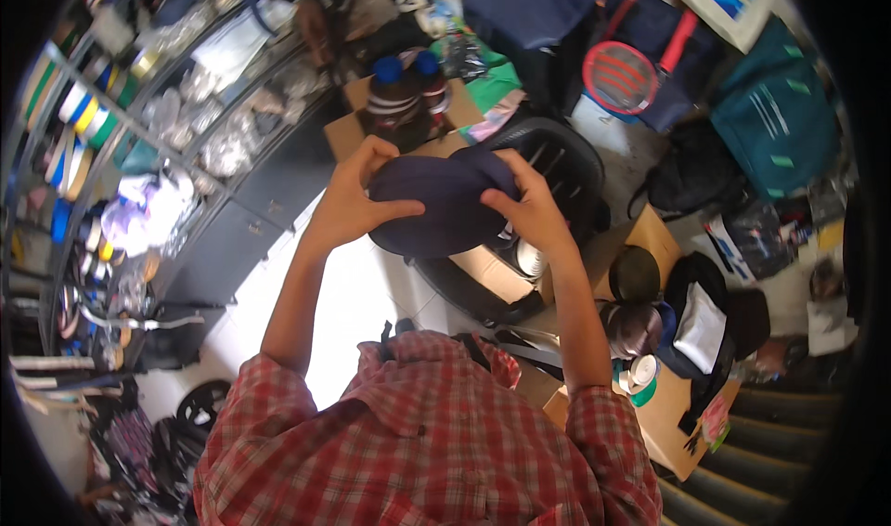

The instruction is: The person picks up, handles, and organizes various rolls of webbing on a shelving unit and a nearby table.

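Observation:
A dark navy cap (436,212) is held up in front of my chest between both hands. My left hand (357,201) grips its left edge, the thumb lying across the near side and the fingers curled behind. On the other edge, my right hand (534,206) holds the cap with the thumb pressed on the fabric and the fingers mostly hidden behind it. A small white mark shows by the right palm. Behind the cap stands a black chair (566,150), and a white roll (529,259) sits in an open carton below my right hand.
Dark bottles with blue lids (388,85) stand in a cardboard box beyond the cap. Metal shelves (200,168) with plastic-wrapped goods and ribbon rolls line the left. To the right are a teal bag (775,108), a black backpack (696,168), boxed hats (636,273) and stairs (770,452).

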Demonstrator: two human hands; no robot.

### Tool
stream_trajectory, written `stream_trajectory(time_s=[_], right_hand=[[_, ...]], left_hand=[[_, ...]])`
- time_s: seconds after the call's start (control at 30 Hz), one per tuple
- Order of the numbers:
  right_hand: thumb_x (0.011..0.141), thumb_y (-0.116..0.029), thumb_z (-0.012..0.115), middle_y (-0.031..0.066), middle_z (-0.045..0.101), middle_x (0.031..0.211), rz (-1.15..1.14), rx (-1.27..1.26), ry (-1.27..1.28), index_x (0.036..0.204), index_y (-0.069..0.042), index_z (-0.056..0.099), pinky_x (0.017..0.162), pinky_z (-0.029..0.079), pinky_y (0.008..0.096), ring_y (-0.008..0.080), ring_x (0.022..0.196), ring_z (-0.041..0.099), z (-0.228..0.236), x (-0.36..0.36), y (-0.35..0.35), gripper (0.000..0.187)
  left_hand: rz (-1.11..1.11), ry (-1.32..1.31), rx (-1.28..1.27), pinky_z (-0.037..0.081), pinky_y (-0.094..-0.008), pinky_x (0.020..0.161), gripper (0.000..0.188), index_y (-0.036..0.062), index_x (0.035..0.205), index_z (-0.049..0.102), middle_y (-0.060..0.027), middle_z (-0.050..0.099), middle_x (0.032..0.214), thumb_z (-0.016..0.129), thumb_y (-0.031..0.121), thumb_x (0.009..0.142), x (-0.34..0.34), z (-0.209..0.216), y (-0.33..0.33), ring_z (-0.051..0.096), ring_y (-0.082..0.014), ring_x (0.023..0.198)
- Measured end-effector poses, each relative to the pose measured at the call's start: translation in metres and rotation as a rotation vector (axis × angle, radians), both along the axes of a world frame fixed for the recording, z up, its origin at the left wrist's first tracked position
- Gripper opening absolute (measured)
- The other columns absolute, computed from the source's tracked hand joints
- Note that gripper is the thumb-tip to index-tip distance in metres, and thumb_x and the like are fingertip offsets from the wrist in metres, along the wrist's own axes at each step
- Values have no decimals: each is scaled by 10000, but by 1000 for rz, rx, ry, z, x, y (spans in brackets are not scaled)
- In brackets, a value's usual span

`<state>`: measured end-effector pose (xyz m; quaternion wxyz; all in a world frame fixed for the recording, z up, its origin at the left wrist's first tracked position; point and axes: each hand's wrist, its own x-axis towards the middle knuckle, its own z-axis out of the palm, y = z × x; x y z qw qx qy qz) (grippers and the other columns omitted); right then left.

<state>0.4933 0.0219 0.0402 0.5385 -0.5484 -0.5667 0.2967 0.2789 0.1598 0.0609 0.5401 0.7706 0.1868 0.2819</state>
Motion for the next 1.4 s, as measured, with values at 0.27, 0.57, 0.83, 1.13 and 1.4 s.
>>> stream_trajectory(time_s=[0.27, 0.57, 0.83, 1.13, 1.4], right_hand=[[928, -242, 592, 154, 621, 1103, 162, -380, 114, 1237, 14, 500, 838, 482, 333, 217, 973, 617, -127, -43, 76, 411], [786, -231, 747, 179, 593, 1202, 640, -52, 246, 1245, 0, 509, 892, 466, 377, 253, 1066, 604, 13, -166, 155, 567], [718, -202, 779, 171, 679, 817, 755, -27, -246, 969, 5, 611, 669, 519, 344, 284, 735, 681, 21, -171, 227, 367], [712, -169, 786, 161, 672, 808, 948, 119, -382, 955, -11, 620, 649, 507, 322, 272, 703, 675, 33, -193, 284, 334], [722, -117, 782, 124, 677, 816, 893, 171, -160, 966, 29, 621, 703, 511, 286, 167, 758, 670, 36, -266, 309, 326]], left_hand=[[348, -12, -50, 451, -266, 828, 498, 46, 1054, 502, -67, 666, 947, 812, 26, 664, -155, -1, 33, 599, -120, 886], [523, 46, 55, 449, -273, 797, 504, 46, 1038, 533, -54, 613, 967, 846, 49, 643, -193, 22, 33, 589, -130, 929], [714, 374, 430, 462, -352, 772, 401, 17, 963, 535, -96, 588, 960, 799, 118, 679, -197, 19, 50, 583, -272, 890], [965, 606, 364, 445, -370, 606, 234, -27, 844, 568, -132, 590, 752, 577, 194, 919, -234, 7, 36, 587, -289, 662], [1159, 150, 402, 468, -365, 745, 268, -41, 1034, 587, -158, 542, 875, 574, 198, 913, -259, -19, 61, 572, -323, 790]])
